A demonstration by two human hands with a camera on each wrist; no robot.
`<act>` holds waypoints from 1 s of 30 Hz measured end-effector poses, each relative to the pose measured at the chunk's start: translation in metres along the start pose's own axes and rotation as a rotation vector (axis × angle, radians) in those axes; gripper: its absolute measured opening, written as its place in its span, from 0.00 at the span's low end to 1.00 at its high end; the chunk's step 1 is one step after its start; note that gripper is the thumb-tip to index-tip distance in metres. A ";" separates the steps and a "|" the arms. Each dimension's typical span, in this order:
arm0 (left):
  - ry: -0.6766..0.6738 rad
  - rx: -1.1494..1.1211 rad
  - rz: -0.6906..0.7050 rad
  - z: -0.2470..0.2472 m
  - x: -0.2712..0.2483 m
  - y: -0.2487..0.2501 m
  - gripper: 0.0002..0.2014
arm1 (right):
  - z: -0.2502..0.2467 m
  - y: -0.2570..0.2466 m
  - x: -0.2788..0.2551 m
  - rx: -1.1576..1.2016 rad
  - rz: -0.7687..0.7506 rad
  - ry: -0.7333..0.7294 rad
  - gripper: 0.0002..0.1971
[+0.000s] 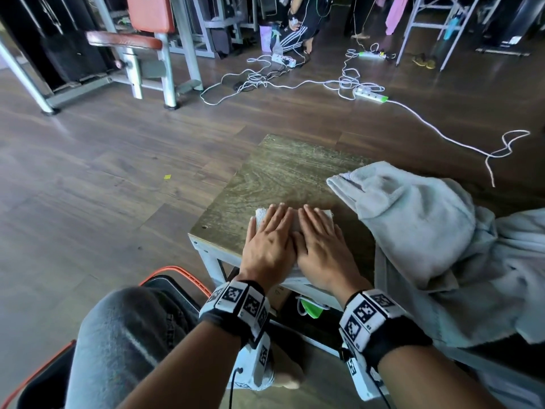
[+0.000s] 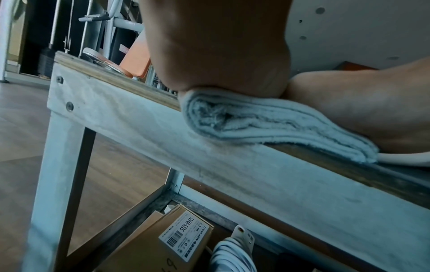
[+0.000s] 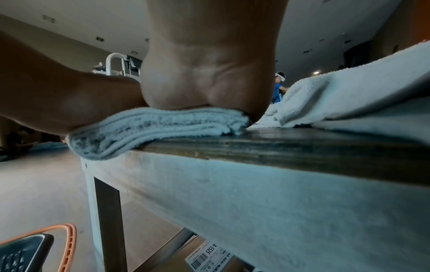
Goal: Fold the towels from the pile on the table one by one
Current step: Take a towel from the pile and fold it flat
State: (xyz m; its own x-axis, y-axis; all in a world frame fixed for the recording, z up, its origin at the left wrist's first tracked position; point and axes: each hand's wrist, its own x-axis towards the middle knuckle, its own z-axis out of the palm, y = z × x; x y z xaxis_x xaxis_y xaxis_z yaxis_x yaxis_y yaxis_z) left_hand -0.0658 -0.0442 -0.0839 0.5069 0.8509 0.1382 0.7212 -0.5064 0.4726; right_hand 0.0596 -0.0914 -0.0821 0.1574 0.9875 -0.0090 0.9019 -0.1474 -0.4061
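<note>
A small folded white towel (image 1: 261, 215) lies on the near edge of the wooden table (image 1: 283, 175). Both my hands lie flat on it, side by side, fingers straight. My left hand (image 1: 269, 231) covers its left half and my right hand (image 1: 320, 234) its right half. The wrist views show the layered folds of the folded towel (image 2: 256, 121) (image 3: 151, 127) squashed under my left palm (image 2: 221, 55) and my right palm (image 3: 204, 73), slightly overhanging the table's front edge. The pile of loose white towels (image 1: 427, 228) is heaped on the table's right side and spills off it.
A cardboard box (image 2: 163, 239) and a coiled white cable (image 2: 230, 257) sit under the table. A chair with an orange rim (image 3: 65, 243) is at my left. Cables and power strips (image 1: 370, 94) trail over the floor beyond; gym equipment (image 1: 141, 39) stands far left.
</note>
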 end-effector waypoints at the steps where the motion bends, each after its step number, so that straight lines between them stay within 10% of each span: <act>1: -0.005 -0.003 -0.008 0.000 0.000 0.000 0.36 | 0.000 0.000 0.000 0.003 0.004 0.001 0.29; 30: -0.021 -0.067 -0.274 -0.006 -0.006 -0.024 0.31 | -0.002 0.027 -0.018 0.006 0.195 -0.018 0.31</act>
State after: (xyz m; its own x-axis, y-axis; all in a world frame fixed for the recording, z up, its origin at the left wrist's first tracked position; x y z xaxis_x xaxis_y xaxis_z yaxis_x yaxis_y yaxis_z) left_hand -0.0892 -0.0360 -0.0907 0.3074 0.9514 -0.0205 0.8003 -0.2468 0.5465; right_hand 0.0821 -0.1133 -0.0908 0.3220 0.9410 -0.1042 0.8524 -0.3360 -0.4007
